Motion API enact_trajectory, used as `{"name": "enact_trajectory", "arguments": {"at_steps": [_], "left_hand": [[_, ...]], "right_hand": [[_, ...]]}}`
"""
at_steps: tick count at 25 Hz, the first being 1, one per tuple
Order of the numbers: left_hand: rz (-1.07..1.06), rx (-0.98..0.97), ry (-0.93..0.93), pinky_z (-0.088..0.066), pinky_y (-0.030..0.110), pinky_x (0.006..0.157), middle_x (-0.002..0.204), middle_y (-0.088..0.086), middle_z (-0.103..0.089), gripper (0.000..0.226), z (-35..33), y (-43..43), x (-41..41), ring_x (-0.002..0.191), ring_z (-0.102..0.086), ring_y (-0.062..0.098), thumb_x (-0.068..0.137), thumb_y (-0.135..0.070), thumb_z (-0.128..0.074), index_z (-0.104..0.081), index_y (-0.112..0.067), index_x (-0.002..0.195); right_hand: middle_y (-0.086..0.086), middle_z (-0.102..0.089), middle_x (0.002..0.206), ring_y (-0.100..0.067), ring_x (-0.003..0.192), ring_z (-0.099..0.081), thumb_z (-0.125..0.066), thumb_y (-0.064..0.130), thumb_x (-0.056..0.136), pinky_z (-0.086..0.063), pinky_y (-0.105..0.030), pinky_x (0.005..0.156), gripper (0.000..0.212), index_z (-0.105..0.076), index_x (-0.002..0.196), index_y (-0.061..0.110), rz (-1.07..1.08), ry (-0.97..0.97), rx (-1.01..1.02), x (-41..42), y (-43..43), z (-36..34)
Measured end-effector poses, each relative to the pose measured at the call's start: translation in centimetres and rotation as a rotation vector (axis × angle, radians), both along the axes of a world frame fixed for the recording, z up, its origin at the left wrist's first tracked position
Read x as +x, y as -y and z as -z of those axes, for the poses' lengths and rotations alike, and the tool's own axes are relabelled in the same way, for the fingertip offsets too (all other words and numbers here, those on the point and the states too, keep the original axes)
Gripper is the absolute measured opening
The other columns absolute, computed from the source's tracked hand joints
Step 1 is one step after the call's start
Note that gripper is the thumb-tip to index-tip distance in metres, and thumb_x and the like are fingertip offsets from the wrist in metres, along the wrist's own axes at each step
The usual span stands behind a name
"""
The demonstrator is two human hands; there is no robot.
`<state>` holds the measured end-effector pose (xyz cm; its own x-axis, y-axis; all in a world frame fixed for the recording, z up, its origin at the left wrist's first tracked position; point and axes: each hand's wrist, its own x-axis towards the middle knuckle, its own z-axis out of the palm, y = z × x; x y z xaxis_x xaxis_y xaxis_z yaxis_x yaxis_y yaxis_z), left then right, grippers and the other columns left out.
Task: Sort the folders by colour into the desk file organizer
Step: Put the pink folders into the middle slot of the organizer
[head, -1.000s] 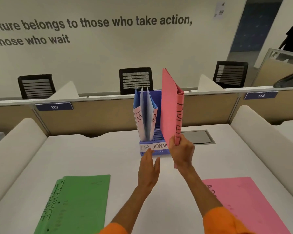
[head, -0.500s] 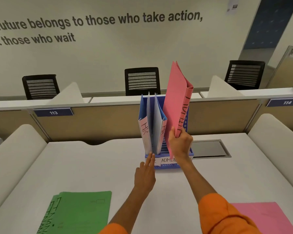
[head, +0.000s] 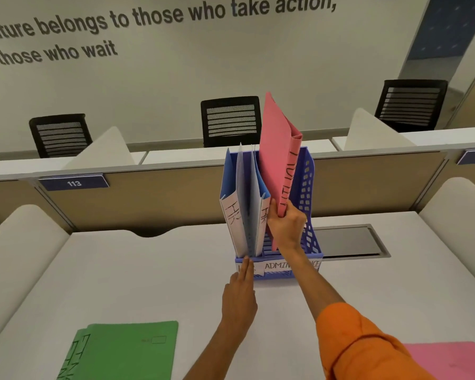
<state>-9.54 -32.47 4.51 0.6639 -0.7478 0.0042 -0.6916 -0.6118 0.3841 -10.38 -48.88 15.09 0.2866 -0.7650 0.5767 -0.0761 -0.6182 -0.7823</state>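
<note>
Fingers of your right hand clench the pink folder, upright and tilted in the blue organizer beside the blue folders; your flat, released left hand touches its front

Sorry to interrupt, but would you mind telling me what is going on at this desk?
A person is sorting folders by colour into a blue desk file organizer. The right hand grips a pink folder by its lower edge and holds it tilted over the middle slot, labelled ADMIN, not yet seated. The left hand, fingers straight, touches the organizer's front base. Blue folders marked HR already stand in the left slot. Green folders and another pink folder lie on the desk.
</note>
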Motion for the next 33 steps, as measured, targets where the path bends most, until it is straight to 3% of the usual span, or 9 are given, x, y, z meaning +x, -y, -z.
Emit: {"name": "enact_trajectory", "arguments": {"at_steps": [5,11,17,20,23,26,29,31,33], "left_hand": [[-0.012,-0.041,-0.025,-0.046,0.030,0.101,0.160,-0.003,-0.022,0.080,0.3,-0.2,0.2,0.130,-0.047,0.019,0.093,-0.014,-0.060,-0.008,-0.021,0.154],[-0.003,-0.149,-0.017,-0.059,0.027,0.065,0.133,0.003,-0.062,0.099,1.2,-0.7,0.4,0.086,-0.072,0.018,0.055,-0.006,-0.092,-0.045,-0.011,0.142],[0.018,-0.122,-0.008,-0.059,0.025,0.061,0.122,0.005,-0.069,0.101,1.3,-0.7,0.4,0.079,-0.074,0.017,0.042,-0.010,-0.098,-0.055,-0.008,0.134],[0.010,-0.137,-0.017,-0.060,0.031,0.069,0.130,0.005,-0.064,0.099,1.5,-0.7,0.3,0.089,-0.073,0.021,0.054,-0.008,-0.093,-0.046,-0.010,0.141],[0.023,-0.112,-0.018,-0.056,0.037,0.088,0.148,0.003,-0.046,0.092,1.6,-0.8,0.5,0.112,-0.065,0.025,0.076,-0.007,-0.078,-0.024,-0.016,0.150],[0.045,-0.066,-0.020,-0.053,0.037,0.095,0.156,0.001,-0.033,0.093,1.6,-1.1,0.2,0.125,-0.055,0.026,0.083,-0.009,-0.072,-0.009,-0.021,0.150],[0.035,-0.009,0.007,-0.037,0.040,0.112,0.163,-0.003,-0.006,0.089,0.7,-1.2,0.0,0.146,-0.025,0.027,0.093,-0.020,-0.061,0.005,-0.024,0.152],[0.028,0.021,0.044,-0.033,0.040,0.114,0.163,-0.003,-0.005,0.085,0.2,-1.5,-0.5,0.148,-0.019,0.026,0.093,-0.026,-0.060,-0.001,-0.023,0.154],[0.026,-0.004,0.076,-0.040,0.044,0.107,0.160,0.001,-0.022,0.089,-0.3,-2.0,-1.3,0.143,-0.033,0.029,0.084,-0.029,-0.072,-0.016,-0.020,0.153]], "right_hand": [[-0.003,-0.068,0.073,-0.014,0.060,-0.063,-0.056,0.042,0.089,-0.056,-0.030,0.053,0.031,-0.061,0.084,0.012,-0.055,-0.007,-0.004,1.2,-0.1,2.6],[-0.003,-0.065,0.066,-0.016,0.057,-0.060,-0.061,0.030,0.088,-0.057,-0.037,0.055,0.019,-0.059,0.082,0.013,-0.003,-0.153,0.156,1.0,-1.0,6.6],[-0.008,-0.071,0.089,-0.025,0.079,-0.067,-0.064,0.032,0.085,-0.059,-0.040,0.073,0.027,-0.061,0.101,0.010,-0.023,-0.438,0.260,0.4,-1.8,9.3],[-0.007,-0.071,0.091,-0.024,0.081,-0.067,-0.063,0.035,0.085,-0.058,-0.038,0.075,0.029,-0.061,0.103,0.011,-0.020,-0.507,0.265,0.6,-1.8,9.4],[-0.007,-0.070,0.097,-0.024,0.085,-0.066,-0.063,0.035,0.086,-0.058,-0.036,0.076,0.033,-0.056,0.109,0.013,-0.028,-0.531,0.292,0.4,-1.9,9.3],[-0.007,-0.064,0.110,-0.023,0.100,-0.062,-0.066,0.039,0.083,-0.055,-0.036,0.083,0.046,-0.051,0.119,0.014,-0.034,-0.510,0.260,-0.8,-2.6,9.6],[-0.011,-0.056,0.127,-0.026,0.121,-0.049,-0.069,0.038,0.081,-0.050,-0.040,0.094,0.058,-0.048,0.128,0.012,0.009,-0.494,0.152,-3.0,-4.2,10.4],[-0.013,-0.054,0.132,-0.030,0.125,-0.047,-0.069,0.039,0.080,-0.050,-0.043,0.094,0.063,-0.048,0.131,0.010,0.050,-0.502,0.106,-4.8,-5.4,10.7],[-0.015,-0.057,0.129,-0.033,0.122,-0.051,-0.068,0.041,0.077,-0.051,-0.043,0.089,0.064,-0.050,0.130,0.010,0.068,-0.498,0.089,-6.6,-6.7,10.7]]}}
